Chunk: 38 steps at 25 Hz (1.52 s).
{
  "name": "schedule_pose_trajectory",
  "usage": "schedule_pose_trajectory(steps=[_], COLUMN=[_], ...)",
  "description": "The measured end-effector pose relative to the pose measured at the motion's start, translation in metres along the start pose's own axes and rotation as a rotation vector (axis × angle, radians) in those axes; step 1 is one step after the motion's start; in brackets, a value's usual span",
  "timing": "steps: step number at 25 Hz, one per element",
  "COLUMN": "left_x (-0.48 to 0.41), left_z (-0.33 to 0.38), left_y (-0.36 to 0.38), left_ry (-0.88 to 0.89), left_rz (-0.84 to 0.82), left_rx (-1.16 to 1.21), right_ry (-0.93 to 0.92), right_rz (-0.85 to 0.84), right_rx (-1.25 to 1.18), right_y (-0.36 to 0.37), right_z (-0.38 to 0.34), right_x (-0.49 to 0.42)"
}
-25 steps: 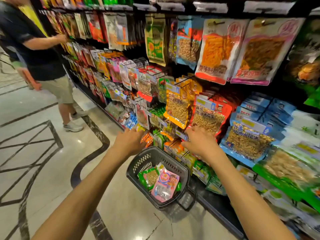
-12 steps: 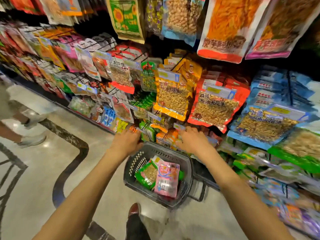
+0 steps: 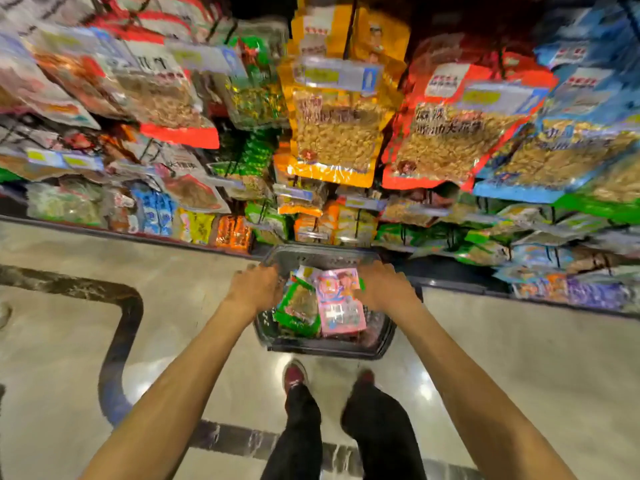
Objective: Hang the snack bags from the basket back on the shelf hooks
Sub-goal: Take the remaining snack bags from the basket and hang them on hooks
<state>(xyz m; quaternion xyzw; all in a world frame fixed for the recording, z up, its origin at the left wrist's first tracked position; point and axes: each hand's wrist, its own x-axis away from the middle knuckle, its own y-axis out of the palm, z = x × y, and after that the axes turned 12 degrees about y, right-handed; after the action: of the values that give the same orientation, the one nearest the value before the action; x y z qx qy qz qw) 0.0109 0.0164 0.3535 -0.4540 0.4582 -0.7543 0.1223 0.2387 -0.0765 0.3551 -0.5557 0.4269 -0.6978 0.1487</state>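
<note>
A dark grey basket (image 3: 325, 349) stands on the floor against the foot of the shelf. Inside it lie a green snack bag (image 3: 299, 306) and a pink snack bag (image 3: 341, 304), side by side. My left hand (image 3: 256, 289) is down at the basket's left rim, beside the green bag. Over the right side, my right hand (image 3: 384, 289) reaches the pink bag's right edge. I see both hands from the back; their fingers are blurred and partly hidden. Above hang rows of snack bags on shelf hooks, among them a yellow peanut bag (image 3: 332, 133).
A red peanut bag (image 3: 446, 140) and blue bags (image 3: 561, 157) hang right of the yellow one. Low rows of small packs (image 3: 194, 225) run along the shelf's base. My feet (image 3: 294, 375) stand on glossy stone floor just behind the basket.
My view has tipped down and closer. Both hands dropped from the low shelf packs to the basket, one at each side. The other person is out of view.
</note>
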Motion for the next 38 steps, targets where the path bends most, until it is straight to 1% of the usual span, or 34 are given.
schedule_pose_trajectory(steps=[3,5,9,15,18,20,24,26,28,31,33,35,36,38], left_x=[-0.035,-0.059,-0.108,-0.207,-0.255,-0.282,-0.320,-0.335,-0.347,-0.358,-0.359,-0.359,-0.359,-0.355], left_z=[-0.016,-0.025,-0.042,-0.074,-0.088,-0.097,-0.116,-0.127,-0.135,-0.134,-0.130,-0.132,-0.133,-0.132], left_y=[0.040,0.069,0.135,0.239,0.292,0.327,0.392,0.415,0.429,0.442,0.445,0.445,0.444,0.444], left_ry=[0.027,0.020,-0.027,-0.020,-0.041,-0.073,-0.202,-0.274,-0.300,-0.286,-0.333,-0.386,-0.385,-0.358], left_rz=[-0.094,-0.165,-0.273,-0.217,-0.194,-0.179,-0.128,-0.091,-0.053,-0.003,0.047,0.036,0.015,0.011], left_rx=[0.071,0.164,0.233,0.258,0.253,0.263,0.395,0.489,0.567,0.675,0.780,0.913,0.954,0.936], right_ry=[0.045,0.083,0.110,0.152,0.185,0.208,0.299,0.372,0.430,0.551,0.612,0.666,0.662,0.647], right_rz=[-0.117,-0.192,-0.235,-0.252,-0.257,-0.274,-0.248,-0.214,-0.192,-0.088,-0.030,-0.037,-0.034,-0.070], right_rx=[-0.013,-0.023,-0.067,-0.068,-0.032,-0.059,-0.210,-0.317,-0.424,-0.579,-0.630,-0.750,-0.845,-1.025], right_y=[0.043,0.073,0.132,0.240,0.294,0.329,0.392,0.410,0.422,0.440,0.446,0.447,0.447,0.443], right_z=[0.001,0.003,0.001,-0.001,0.006,0.009,0.018,0.020,0.020,0.017,0.018,0.023,0.026,0.029], right_x=[-0.031,-0.054,-0.097,-0.197,-0.250,-0.286,-0.345,-0.367,-0.380,-0.387,-0.387,-0.389,-0.390,-0.387])
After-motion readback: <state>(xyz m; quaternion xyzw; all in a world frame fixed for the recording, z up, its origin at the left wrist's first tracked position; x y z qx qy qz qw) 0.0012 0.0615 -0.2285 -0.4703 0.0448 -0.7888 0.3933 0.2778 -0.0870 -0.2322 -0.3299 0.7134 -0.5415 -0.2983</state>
